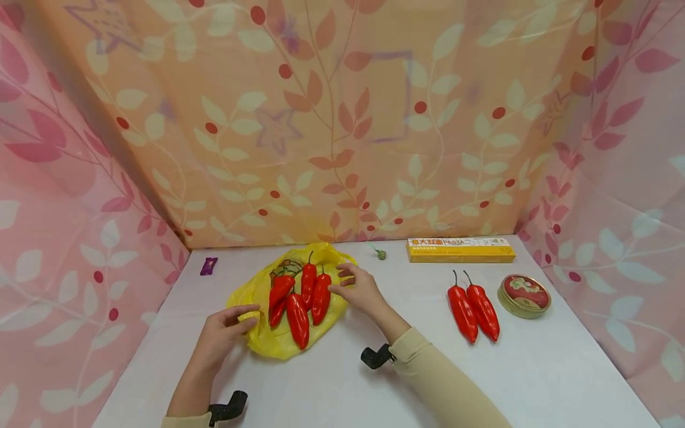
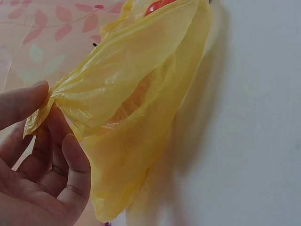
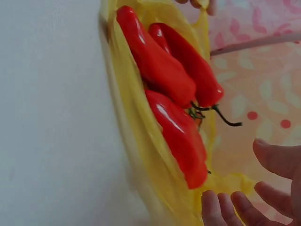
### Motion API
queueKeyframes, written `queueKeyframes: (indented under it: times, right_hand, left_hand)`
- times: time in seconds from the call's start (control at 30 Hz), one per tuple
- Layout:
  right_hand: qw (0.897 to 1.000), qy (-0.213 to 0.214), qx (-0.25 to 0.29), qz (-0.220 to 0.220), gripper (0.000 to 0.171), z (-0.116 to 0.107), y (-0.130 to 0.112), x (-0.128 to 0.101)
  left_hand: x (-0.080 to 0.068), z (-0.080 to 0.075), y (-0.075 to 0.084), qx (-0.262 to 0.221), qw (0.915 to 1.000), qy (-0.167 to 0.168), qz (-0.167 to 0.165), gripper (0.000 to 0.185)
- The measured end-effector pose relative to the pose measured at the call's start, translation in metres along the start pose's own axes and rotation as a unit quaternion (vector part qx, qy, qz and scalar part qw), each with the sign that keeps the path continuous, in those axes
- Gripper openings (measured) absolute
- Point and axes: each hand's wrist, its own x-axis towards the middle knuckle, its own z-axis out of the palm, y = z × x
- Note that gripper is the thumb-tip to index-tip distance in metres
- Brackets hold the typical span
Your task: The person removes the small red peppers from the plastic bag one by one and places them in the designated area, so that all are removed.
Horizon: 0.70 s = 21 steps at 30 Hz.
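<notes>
- At the yellow bag's [image 1: 278,342] left edge, the left hand [image 1: 222,333] pinches its plastic.
- Beside the bag's right edge, the right hand [image 1: 360,291] hovers, grip loose, holding nothing; red peppers [image 1: 299,297] lie between.

Left hand [image 1: 225,330]: lay low at the near left, palm turned inward, thumb uppermost; in the left wrist view the thumb and fingers [image 2: 70,155] pinched a fold of thin film between them.
Left forearm: bare, ran back toward the lower left edge, a black strap mount at the wrist.
Right hand [image 1: 360,290]: reached forward past the left, fingers [image 3: 214,209] loosely spread and slightly bent, closed round nothing in the right wrist view.
Right forearm: in a beige sleeve, angled in from the lower right, a black mount at the cuff.
</notes>
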Motion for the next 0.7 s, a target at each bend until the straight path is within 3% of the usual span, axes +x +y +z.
queueKeyframes:
  times: [0.3, 0.7]
  right_hand:
    - [0.997, -0.016, -0.010, 0.076, 0.071, 0.027, 0.016, 0.007]
    - [0.993, -0.030, -0.086, 0.080, 0.097, 0.043, 0.013, 0.007]
  left_hand:
    - [0.001, -0.001, -0.003, -0.005, 1.0000, -0.003, 0.000, 0.038]
    - [0.003, 0.000, -0.007, -0.006, 0.9998, -0.003, -0.019, 0.039]
